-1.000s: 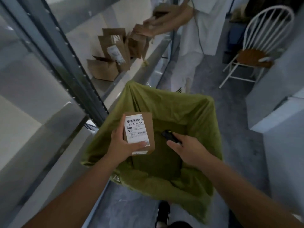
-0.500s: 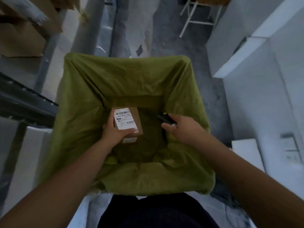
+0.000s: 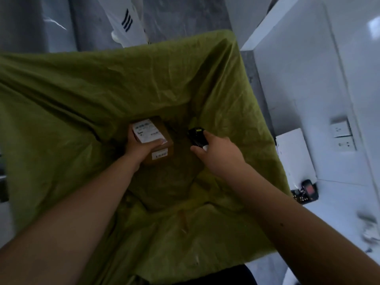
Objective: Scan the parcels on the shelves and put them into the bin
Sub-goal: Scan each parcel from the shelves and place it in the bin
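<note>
1. Both forearms reach forward and down from the bottom edge into the bin [image 3: 61, 95], lined with green cloth; a judgement: this puts the box low before letting go, so it does not drop far.
2. The left hand [image 3: 141, 148] grasps the box [image 3: 158, 138] from below, thumb across its white label, which faces up. The box is deep inside the bin, near the bottom; whether it touches is unclear.
3. The right hand [image 3: 220, 155] holds the black scanner [image 3: 196, 137] just beside the box, fingers curled round it, wrist angled down.
</note>
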The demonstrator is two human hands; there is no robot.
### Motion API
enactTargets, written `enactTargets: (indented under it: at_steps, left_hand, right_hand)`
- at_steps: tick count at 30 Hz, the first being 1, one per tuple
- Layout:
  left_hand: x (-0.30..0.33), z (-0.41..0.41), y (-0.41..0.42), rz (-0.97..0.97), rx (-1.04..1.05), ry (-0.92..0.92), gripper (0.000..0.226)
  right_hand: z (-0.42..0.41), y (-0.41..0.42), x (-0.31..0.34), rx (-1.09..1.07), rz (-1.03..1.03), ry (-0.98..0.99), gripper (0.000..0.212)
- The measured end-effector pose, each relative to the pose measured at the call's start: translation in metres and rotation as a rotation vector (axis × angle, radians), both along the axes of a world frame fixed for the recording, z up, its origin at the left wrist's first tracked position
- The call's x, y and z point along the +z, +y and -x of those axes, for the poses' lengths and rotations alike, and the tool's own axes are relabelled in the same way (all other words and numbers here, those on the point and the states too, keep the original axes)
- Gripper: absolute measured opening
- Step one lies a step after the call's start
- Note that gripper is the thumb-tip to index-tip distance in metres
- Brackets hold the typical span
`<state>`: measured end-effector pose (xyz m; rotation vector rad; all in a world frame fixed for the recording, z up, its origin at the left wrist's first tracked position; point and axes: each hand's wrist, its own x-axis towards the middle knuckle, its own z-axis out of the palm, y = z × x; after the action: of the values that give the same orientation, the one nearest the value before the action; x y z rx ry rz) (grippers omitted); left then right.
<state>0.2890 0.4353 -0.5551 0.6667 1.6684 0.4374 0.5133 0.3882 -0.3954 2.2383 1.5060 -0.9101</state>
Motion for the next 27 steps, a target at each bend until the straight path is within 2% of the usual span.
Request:
enactTargets:
  at_steps: [4, 9, 11, 13, 16, 19, 23, 27]
  left_hand:
    - [-0.020, -0.012, 0.016, 0.002, 0.107, -0.022, 0.134]
    - [-0.032, -0.039, 0.022, 0.038, 0.462, -0.044, 0.137]
    - [-0.032, -0.050, 0.029, 0.097, 0.647, -0.132, 0.129]
    - [-0.027, -0.061, 0.037, 0.235, 0.816, -0.317, 0.111]
    - [-0.018, -0.067, 0.048, 0.282, 0.905, -0.407, 0.089]
    - [-0.015, -0.065, 0.051, 0.307, 0.861, -0.397, 0.072]
    - [-0.019, -0.052, 0.041, 0.380, 0.598, -0.270, 0.069]
    - [-0.016, -0.037, 0.028, 0.379, 0.476, -0.193, 0.059]
  right_hand:
    - [0.006, 0.003, -0.022, -0.032, -0.013, 0.030, 0.078]
    - [0.006, 0.005, -0.038, -0.059, -0.039, 0.043, 0.079]
    - [0.003, 0.008, -0.042, -0.076, -0.051, 0.044, 0.079]
    - [0.002, 0.010, -0.045, -0.076, -0.053, 0.050, 0.078]
    - [0.002, 0.012, -0.046, -0.071, -0.052, 0.060, 0.078]
    - [0.002, 0.013, -0.047, -0.080, -0.052, 0.071, 0.078]
    - [0.002, 0.013, -0.046, -0.088, -0.036, 0.085, 0.078]
    - [0.003, 0.011, -0.044, -0.089, -0.018, 0.091, 0.078]
